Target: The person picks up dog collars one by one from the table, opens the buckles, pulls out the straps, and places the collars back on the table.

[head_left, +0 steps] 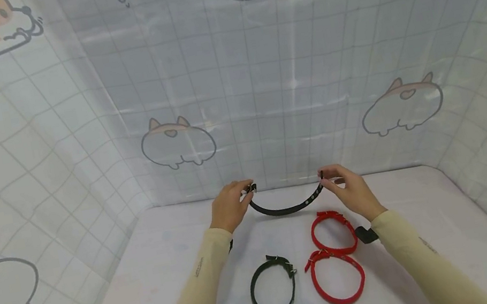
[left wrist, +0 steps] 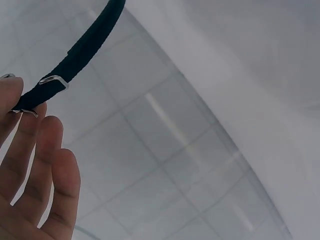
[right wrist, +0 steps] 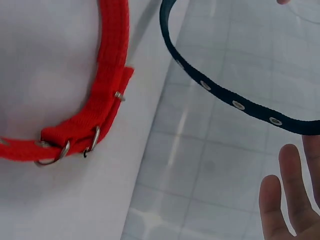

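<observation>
A black collar (head_left: 283, 212) with metal eyelets hangs unbuckled in a downward curve between both hands, above the far part of the table. My left hand (head_left: 230, 206) pinches its buckle end; in the left wrist view, thumb and fingers hold the strap (left wrist: 82, 55) beside a metal loop. At the other end, my right hand (head_left: 350, 190) pinches the tip past the row of eyelets (right wrist: 238, 105). The right wrist view cuts off that pinch at its edge. Below the right hand lies a red collar (head_left: 315, 237), closed into a ring.
A second red collar (head_left: 343, 303) touches the first on the white table (head_left: 163, 253). Left of them lies a dark collar (head_left: 252, 291), also buckled into a loop. Patterned white sheeting (head_left: 280, 80) rises behind the table and at both sides.
</observation>
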The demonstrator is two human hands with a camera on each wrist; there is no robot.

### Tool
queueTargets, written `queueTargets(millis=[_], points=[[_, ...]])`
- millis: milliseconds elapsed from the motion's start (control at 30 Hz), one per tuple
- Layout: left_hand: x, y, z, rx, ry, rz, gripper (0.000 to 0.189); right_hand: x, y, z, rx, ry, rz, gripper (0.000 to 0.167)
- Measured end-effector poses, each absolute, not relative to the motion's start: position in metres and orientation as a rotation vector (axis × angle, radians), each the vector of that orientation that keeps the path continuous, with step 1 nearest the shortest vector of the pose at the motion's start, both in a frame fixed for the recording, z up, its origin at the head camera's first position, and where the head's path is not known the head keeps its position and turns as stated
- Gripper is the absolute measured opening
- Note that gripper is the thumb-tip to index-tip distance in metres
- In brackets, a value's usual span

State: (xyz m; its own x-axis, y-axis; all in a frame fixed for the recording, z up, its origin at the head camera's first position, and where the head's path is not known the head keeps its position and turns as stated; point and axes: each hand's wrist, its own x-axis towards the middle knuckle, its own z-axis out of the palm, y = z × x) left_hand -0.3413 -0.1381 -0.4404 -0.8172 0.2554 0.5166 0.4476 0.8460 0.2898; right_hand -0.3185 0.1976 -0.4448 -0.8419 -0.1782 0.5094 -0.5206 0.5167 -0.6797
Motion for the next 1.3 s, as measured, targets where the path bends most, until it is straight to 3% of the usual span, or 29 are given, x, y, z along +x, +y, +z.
queueTargets(millis=[533,1300], points=[[-0.361,-0.146,-0.453,-0.474,-2.541,-0.431,0.035,-0.342,0.206,-0.46,0.577,-2.441,1.026,0.041],[-0.36,-0.182,-0.479,-0.291,-2.626,-0.349,0.031,-0.341,0.255,-0.48,0.375,-2.636,0.821,0.022]])
